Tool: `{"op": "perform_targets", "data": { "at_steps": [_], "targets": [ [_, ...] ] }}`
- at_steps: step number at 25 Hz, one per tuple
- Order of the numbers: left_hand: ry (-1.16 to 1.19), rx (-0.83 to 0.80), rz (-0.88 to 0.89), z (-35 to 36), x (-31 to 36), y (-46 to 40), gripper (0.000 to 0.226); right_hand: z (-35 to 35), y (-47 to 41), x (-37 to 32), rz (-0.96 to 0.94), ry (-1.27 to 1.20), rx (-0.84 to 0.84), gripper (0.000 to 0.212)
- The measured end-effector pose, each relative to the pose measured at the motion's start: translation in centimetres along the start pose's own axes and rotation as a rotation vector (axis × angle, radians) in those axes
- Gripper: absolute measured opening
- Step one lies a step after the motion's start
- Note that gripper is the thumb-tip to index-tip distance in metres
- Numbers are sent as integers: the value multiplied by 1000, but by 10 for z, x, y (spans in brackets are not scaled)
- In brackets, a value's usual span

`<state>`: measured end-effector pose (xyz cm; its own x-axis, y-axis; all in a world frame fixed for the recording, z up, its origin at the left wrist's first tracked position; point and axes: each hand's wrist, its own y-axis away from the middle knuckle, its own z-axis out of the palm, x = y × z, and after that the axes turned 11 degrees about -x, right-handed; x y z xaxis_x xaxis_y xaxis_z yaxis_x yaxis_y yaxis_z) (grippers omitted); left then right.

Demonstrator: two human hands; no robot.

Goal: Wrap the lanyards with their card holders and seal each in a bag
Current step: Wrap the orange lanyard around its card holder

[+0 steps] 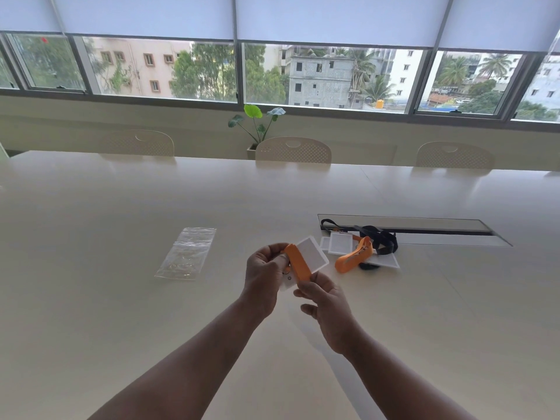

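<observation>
Orange strap wound around a clear card holder (312,254) sits between both hands above the cream worktop (121,313), close to the person. Left hand (264,277) curls its fingers and thumb around the left end of the orange lanyard (298,262), with the holder's small metal clip showing just below the thumb. Right hand (325,301) pinches the lower end of that wrapped strap between thumb and forefinger, its other fingers loosely bent beneath. The holder tilts, its far corner pointing up and away.

Farther out on the left, a stack of clear zip bags (188,253) lies flat on the worktop, well apart from the hands. To the right, just beyond the held bundle, a heap waits: a second orange lanyard (353,259) looped on its side, black lanyards (378,239) tangled behind it, and several more card holders (341,242) lying flat among them. Behind the heap runs a long cable slot (424,230) set into the worktop. At the far edge stand three pale chairs (293,150), a potted plant (257,125), and windows (327,77).
</observation>
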<state>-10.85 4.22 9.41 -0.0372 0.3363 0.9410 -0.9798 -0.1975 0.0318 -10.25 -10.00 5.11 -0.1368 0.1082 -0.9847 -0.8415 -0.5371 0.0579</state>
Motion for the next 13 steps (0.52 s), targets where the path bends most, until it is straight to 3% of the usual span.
{"op": "perform_targets", "data": {
  "at_steps": [5,8,10,13],
  "targets": [
    [31,91,94,8,-23,-1,20,-5,-10,1,23,-192,115,39],
    [30,85,86,8,-34,-3,21,-19,-18,-2,20,-286,196,33],
    [-2,56,42,6,-43,-5,20,-30,-23,0,27,-245,265,23],
    [-162,1,-47,-1,-55,-10,15,-47,-29,9,12,6,326,15]
  ]
}}
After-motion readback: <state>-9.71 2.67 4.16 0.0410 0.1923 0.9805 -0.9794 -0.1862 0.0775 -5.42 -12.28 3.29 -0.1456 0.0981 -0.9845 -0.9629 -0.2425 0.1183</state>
